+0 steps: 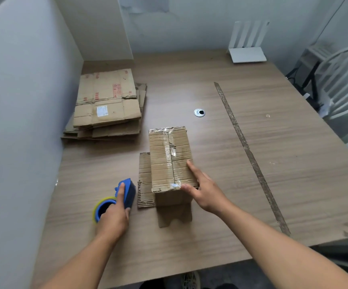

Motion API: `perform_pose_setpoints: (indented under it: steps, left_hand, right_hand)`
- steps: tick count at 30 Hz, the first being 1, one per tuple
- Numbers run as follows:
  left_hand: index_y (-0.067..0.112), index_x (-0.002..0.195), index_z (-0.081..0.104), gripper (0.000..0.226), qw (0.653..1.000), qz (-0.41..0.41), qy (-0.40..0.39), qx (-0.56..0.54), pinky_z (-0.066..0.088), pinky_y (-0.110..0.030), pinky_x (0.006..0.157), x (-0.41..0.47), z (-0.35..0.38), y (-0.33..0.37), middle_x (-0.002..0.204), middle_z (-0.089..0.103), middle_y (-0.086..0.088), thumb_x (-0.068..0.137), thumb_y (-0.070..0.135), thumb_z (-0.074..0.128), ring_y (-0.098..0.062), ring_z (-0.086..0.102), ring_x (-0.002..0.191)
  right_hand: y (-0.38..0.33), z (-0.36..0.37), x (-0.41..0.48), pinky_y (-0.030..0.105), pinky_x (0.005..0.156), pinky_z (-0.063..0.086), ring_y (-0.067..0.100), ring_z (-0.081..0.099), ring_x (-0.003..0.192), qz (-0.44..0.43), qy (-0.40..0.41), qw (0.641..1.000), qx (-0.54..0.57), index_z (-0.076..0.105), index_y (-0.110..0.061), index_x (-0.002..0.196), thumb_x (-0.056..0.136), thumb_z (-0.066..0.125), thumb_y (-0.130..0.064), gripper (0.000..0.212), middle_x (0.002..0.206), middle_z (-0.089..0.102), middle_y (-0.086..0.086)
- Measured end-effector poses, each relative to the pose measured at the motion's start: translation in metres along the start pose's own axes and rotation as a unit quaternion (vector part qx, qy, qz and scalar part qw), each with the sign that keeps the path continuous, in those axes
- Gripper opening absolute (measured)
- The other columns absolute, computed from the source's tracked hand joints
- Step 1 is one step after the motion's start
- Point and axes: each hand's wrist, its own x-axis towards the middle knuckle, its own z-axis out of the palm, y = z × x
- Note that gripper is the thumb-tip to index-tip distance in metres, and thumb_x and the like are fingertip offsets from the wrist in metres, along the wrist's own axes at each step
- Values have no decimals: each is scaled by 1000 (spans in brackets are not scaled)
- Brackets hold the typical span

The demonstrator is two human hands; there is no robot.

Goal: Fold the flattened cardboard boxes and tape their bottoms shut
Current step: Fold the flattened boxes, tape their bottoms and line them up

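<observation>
Stands taped-bottom-up midway on the table (294, 174) as a seemingly light, stiff but dentable box (170, 157), best lifted by its side walls, right hand (205, 190) resting flat on top, left hand (114, 217) gripping the tape dispenser (128, 191).

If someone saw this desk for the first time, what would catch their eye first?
Probably the folded cardboard box in the middle, clear tape along its top seam, with the right hand resting on its near corner. Next, the bright blue tape dispenser gripped by the left hand beside it, then the stack of flattened boxes at far left.
</observation>
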Motion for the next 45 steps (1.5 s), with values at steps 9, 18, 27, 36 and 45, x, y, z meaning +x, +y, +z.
perform_pose_setpoints:
  steps: [9, 18, 27, 36, 45]
  left_hand:
    - [49, 153, 8, 76, 993, 5, 78, -91, 51, -38, 82, -9, -52, 4, 111, 67, -10, 93, 44, 55, -34, 61, 91]
    - [77, 135, 8, 70, 948, 296, 99, -53, 46, -20, 64, -56, -121, 26, 101, 60, 20, 75, 67, 44, -19, 55, 71]
    - [40, 155, 21, 63, 830, 528, 159, 85, 45, -28, 54, -63, -133, 44, 87, 64, 7, 98, 47, 48, -14, 54, 67]
    - [38, 154, 24, 61, 832, 532, 140, 73, 44, -29, 53, -67, -134, 59, 84, 61, 7, 99, 45, 48, -15, 50, 66]
    - [37, 154, 27, 63, 828, 546, 108, 65, 39, -23, 58, -68, -133, 63, 86, 56, 11, 97, 44, 53, -13, 46, 68]
  right_hand:
    - [0, -14, 6, 34, 118, 28, 26, 32, 143, -14, -31, 998, -54, 27, -39, 154, 94, 62, -44, 70, 156, 31, 9]
    - [-41, -29, -13, 10, 98, 34, 2, 51, 117, -168, 98, 981, 12, 58, -22, 137, 89, 56, -46, 54, 127, 56, -10]
    - [-78, -38, -19, 23, 82, 52, 3, 61, 107, -202, -61, 969, 126, 60, -29, 132, 93, 66, -29, 40, 118, 65, -7]
    - [-65, -55, -27, 34, 88, 55, 9, 60, 116, -203, -65, 957, 194, 73, -20, 100, 89, 63, -40, 24, 118, 65, -6]
    - [-54, -53, -27, 29, 83, 53, 6, 62, 108, -212, 9, 963, 164, 76, -12, 88, 88, 69, -25, 15, 114, 65, -11]
